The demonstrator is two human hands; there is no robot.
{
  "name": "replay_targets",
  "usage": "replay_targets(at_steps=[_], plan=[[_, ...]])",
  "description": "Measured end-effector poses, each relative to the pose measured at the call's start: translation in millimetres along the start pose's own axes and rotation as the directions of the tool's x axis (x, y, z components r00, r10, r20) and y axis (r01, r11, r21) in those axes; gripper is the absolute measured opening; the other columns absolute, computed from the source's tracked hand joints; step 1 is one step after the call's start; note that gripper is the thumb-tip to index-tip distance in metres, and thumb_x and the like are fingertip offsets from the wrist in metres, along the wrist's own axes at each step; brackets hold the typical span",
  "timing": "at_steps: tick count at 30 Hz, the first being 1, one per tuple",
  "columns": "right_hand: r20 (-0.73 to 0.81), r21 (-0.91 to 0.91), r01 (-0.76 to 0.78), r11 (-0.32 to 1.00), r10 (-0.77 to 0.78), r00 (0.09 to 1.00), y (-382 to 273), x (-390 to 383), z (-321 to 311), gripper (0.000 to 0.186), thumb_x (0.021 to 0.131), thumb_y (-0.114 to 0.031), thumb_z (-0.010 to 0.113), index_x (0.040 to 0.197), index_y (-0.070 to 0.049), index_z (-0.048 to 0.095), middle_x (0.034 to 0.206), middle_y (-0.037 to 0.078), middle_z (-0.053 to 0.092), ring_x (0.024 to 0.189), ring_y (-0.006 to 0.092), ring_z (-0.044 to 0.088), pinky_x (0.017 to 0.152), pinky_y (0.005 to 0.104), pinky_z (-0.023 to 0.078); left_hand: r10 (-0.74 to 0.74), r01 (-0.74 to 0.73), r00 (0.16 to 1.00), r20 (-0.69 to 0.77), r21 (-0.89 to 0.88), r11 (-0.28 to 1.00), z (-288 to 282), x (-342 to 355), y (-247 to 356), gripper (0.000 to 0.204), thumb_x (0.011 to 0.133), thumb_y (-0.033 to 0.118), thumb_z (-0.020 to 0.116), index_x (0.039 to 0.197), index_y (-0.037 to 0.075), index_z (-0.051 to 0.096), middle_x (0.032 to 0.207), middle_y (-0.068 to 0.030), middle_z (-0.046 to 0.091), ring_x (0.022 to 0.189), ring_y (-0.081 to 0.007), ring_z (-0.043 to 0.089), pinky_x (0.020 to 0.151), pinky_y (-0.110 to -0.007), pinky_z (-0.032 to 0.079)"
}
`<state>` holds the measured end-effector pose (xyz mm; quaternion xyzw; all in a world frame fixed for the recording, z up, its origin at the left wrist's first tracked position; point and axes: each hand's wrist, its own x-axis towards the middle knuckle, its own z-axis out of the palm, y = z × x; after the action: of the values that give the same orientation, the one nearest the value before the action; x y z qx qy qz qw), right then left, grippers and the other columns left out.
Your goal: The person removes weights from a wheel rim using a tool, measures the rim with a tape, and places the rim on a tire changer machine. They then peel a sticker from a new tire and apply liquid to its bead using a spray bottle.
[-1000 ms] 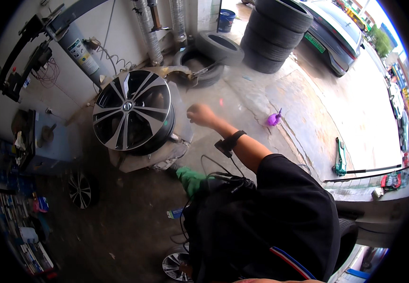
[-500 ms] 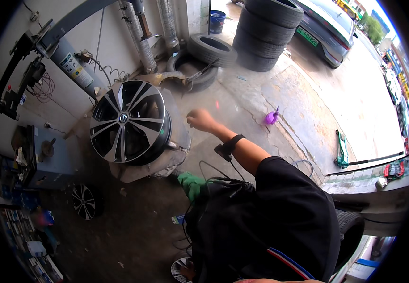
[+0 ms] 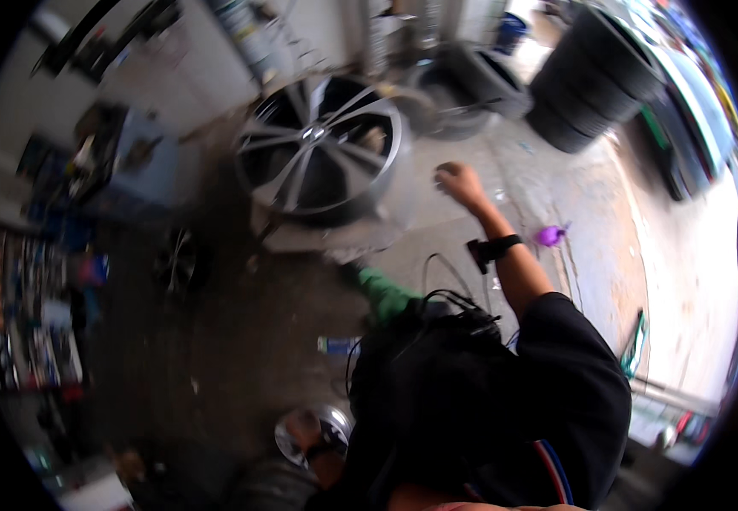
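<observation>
My right hand [image 3: 461,183] hangs in the air to the right of a large black-and-silver alloy wheel [image 3: 305,204]. Its fingers are curled inward and nothing shows in them. The wheel lies face up on a tyre-changing machine [image 3: 288,240]. Low in the picture, my left hand [image 3: 304,429] reaches down over a smaller silver wheel rim [image 3: 341,421]. Blur and shade hide its fingers, so I cannot tell whether it grips the rim.
Loose tyres [image 3: 454,98] lie by the wall, beside a tall tyre stack [image 3: 590,81] and a parked car [image 3: 684,145]. A purple bottle [image 3: 549,236] is on the floor. Another wheel [image 3: 180,260] stands left, near a grey cabinet [image 3: 152,162] and cluttered shelves [image 3: 32,307].
The view has swung, shifting the large wheel and surroundings, with more blur now. My left hand and the small rim show more fully. My right hand stays curled and clear of the wheel.
</observation>
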<state>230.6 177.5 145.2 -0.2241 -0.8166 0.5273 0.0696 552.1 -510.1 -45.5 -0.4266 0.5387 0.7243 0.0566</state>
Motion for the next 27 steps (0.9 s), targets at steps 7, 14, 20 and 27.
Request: replay_targets(at_steps=[7, 14, 20, 27], plan=[[0.041, 0.140, -0.113, 0.984, 0.109, 0.993, -7, 4, 5, 0.032, 0.094, -0.015, 0.056, 0.113, 0.007, 0.067, 0.095, 0.013, 0.074, 0.079, 0.0174, 0.073, 0.068, 0.0283, 0.057, -0.178, 0.117, 0.956, -0.233, -0.254, 0.960, 68, -2, 68, 0.013, 0.089, 0.021, 0.059, 0.086, 0.009, 0.059, 0.083, -0.0032, 0.059, 0.077, -0.0205, 0.061, 0.072, -0.033, 0.050], [0.102, 0.099, -0.055, 0.994, 0.045, 0.994, -29, 32, 14, 0.033, 0.093, -0.017, 0.057, 0.113, 0.008, 0.066, 0.096, 0.014, 0.074, 0.081, 0.0181, 0.073, 0.068, 0.0290, 0.057, 0.030, -0.007, 0.985, -0.168, 0.138, 0.990, 168, 46, 144, 0.028, 0.088, 0.027, 0.064, 0.107, 0.007, 0.063, 0.100, -0.0056, 0.065, 0.088, -0.0217, 0.067, 0.072, -0.034, 0.052], [0.095, 0.065, -0.063, 0.996, 0.056, 0.994, -33, 91, 27, 0.036, 0.091, -0.022, 0.059, 0.108, 0.008, 0.067, 0.092, 0.015, 0.073, 0.081, 0.0199, 0.072, 0.068, 0.0323, 0.056, 0.240, -0.238, 0.970, 0.039, 0.340, 0.910, 322, 40, 222, 0.033, 0.091, 0.030, 0.064, 0.110, 0.003, 0.062, 0.100, -0.0074, 0.065, 0.086, -0.0196, 0.067, 0.070, -0.033, 0.053], [0.084, -0.166, -0.060, 0.984, 0.075, 0.994, -16, 186, 72, 0.046, 0.091, -0.035, 0.054, 0.097, 0.009, 0.068, 0.085, 0.028, 0.070, 0.088, 0.0412, 0.070, 0.083, 0.0462, 0.052, 0.239, -0.276, 0.961, 0.139, 0.537, 0.797, 479, 93, 274, 0.047, 0.099, 0.046, 0.054, 0.105, 0.000, 0.062, 0.097, -0.0083, 0.065, 0.081, -0.0192, 0.066, 0.065, -0.034, 0.053]])
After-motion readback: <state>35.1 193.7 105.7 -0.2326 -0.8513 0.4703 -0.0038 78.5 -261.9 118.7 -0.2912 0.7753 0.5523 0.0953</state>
